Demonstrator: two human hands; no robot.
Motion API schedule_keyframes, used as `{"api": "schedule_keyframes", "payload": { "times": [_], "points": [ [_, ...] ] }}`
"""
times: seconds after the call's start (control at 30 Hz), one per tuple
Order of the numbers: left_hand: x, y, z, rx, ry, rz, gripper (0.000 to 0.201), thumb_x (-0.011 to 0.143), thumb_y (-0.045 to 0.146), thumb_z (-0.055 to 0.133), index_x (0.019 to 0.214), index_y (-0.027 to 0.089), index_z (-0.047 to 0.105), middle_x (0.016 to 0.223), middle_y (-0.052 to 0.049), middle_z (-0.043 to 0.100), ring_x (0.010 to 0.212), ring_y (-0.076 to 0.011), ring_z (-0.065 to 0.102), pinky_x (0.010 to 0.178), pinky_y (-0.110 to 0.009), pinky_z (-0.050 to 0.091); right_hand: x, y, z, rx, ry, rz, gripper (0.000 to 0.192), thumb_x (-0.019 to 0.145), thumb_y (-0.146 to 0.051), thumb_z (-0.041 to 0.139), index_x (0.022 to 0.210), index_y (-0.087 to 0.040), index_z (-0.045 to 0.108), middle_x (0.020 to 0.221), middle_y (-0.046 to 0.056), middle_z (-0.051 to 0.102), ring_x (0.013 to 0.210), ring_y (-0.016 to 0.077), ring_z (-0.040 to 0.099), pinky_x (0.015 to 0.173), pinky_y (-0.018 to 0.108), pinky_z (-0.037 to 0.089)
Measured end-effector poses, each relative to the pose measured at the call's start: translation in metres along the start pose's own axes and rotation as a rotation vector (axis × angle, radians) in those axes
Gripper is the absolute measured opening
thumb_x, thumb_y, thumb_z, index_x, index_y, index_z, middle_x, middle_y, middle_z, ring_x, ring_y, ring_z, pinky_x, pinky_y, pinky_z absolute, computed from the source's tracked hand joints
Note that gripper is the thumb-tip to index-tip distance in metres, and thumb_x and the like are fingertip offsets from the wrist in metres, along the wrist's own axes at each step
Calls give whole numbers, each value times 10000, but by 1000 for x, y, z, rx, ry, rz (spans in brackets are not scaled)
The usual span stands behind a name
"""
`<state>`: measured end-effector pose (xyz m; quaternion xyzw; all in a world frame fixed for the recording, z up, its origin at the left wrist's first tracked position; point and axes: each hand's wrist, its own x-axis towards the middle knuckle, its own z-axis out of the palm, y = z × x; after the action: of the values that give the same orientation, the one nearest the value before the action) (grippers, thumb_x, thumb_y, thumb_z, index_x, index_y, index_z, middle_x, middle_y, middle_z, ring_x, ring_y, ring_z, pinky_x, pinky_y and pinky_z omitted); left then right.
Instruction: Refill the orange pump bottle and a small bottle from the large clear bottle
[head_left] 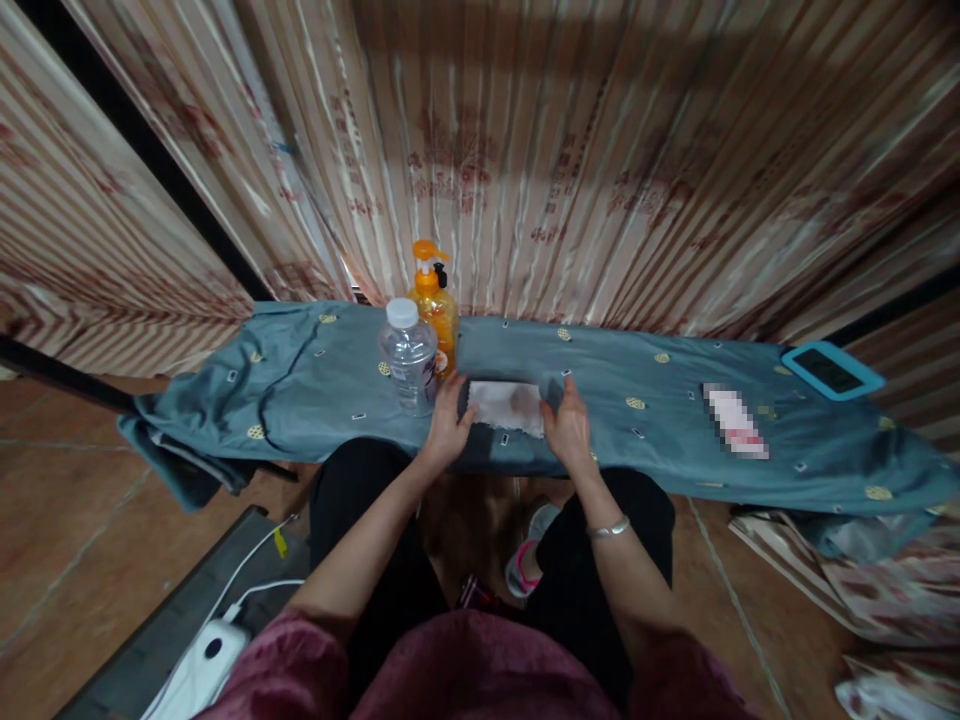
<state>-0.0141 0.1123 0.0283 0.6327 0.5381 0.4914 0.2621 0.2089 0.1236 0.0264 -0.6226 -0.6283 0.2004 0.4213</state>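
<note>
The white cloth (508, 406) lies flat on the blue-grey cover (637, 370) of the narrow table, at the near edge, directly in front of the seated person. The left hand (448, 424) rests on the cloth's left edge with fingers extended and spread, pressing rather than pinching; no fold of fabric is visibly closed between the fingers. The right hand (568, 426) rests on the cloth's right edge in the same flat, open posture, fingertips on or just over the fabric. Judged from this posture, the step in hand is smoothing or squaring the cloth on the cover. Any following move on the cloth calls for even pressure from both hands, since the cover beneath is loose and wrinkled and may drag with it. Just left of the cloth stands a clear water bottle (409, 357) with a white cap, close to the left hand; an outward sweep of that hand could tip it. Behind the bottle, touching or just beside it, stands an orange pump bottle (436, 305). Well to the right of the cloth lies a small blurred flat item (735, 421), and farther right, at the table's far end, a tablet in a blue case (831, 369). A striped curtain (600, 150) hangs behind the cloth.
</note>
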Motion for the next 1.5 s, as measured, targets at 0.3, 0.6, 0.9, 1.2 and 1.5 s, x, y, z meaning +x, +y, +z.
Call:
{"api": "schedule_keyframes", "payload": {
  "times": [0.3,0.6,0.9,1.2,1.5],
  "points": [
    [5,-11,35,546,-507,191,534,902,292,548,1371,50,463,1521,-239,396,1474,-330,297,1204,-509,284,12,-1,43,-360,-253,-306,362,938,-293,614,1284,-196,572,1398,106,554,1296,299,511,1062,568,413],
    [-2,-25,31,665,-492,269,642,908,457,555,1396,57,436,1531,-258,367,1478,-335,287,1196,-503,285,0,21,39,-583,-250,-272,516,958,-398,562,1417,-193,444,1521,140,423,1396,336,390,1111,601,329],
    [-30,-9,14,682,-472,206,600,935,442,517,1410,87,423,1528,-233,388,1472,-319,307,1205,-553,235,0,19,42,-630,-246,-269,499,963,-409,551,1403,-191,462,1511,135,441,1388,325,405,1110,591,333],
    [-112,19,4,367,-441,39,611,940,342,513,1499,226,293,1616,-156,239,1525,-280,150,1210,-611,179,-1,19,46,-583,-187,-260,482,952,-398,575,1378,-193,488,1489,131,462,1364,327,432,1090,588,361],
    [-136,5,-17,66,-209,-147,597,944,398,482,1493,229,318,1625,-137,215,1511,-270,219,1232,-514,220,1,27,47,-538,-87,-210,450,946,-352,594,1359,-198,505,1474,125,472,1346,327,449,1073,589,385]
  ]
}}
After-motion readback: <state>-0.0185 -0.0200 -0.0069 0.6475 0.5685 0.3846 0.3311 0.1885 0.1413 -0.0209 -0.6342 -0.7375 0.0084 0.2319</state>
